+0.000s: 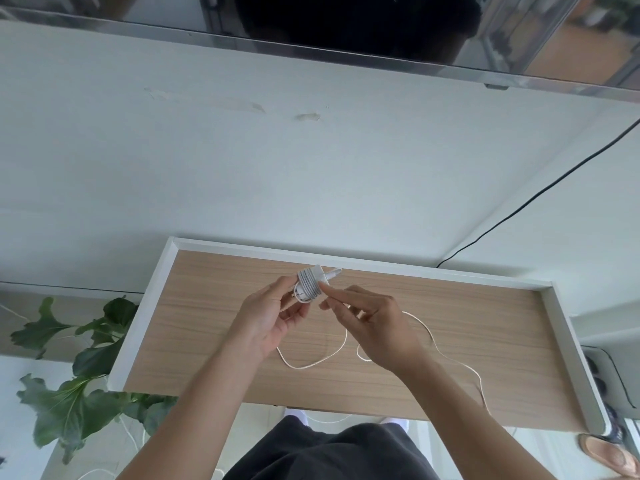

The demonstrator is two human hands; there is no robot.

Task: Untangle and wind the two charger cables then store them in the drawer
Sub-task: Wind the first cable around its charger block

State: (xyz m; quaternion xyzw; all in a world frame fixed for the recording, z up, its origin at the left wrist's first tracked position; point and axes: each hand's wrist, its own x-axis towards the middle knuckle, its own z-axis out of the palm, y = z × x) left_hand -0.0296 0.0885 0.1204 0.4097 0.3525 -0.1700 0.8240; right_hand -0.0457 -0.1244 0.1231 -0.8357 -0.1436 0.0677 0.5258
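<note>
My left hand [268, 315] holds a white charger plug [309, 284] above the wooden shelf top [450, 327]. A white cable is wound in several turns around the plug, and its connector tip sticks out to the right. My right hand [372, 327] pinches the cable just right of the wound bundle. A loose white cable [311, 363] loops on the wood below my hands and trails off the front edge at the right. Whether the loose length is the same cable or the second one, I cannot tell. No drawer shows.
The wooden top has a raised white rim [145, 317] at the left, back and right. A black cord [540, 192] runs down the white wall at the right. Green plant leaves [79, 393] stand at the lower left. A sandal [609, 455] lies at the lower right.
</note>
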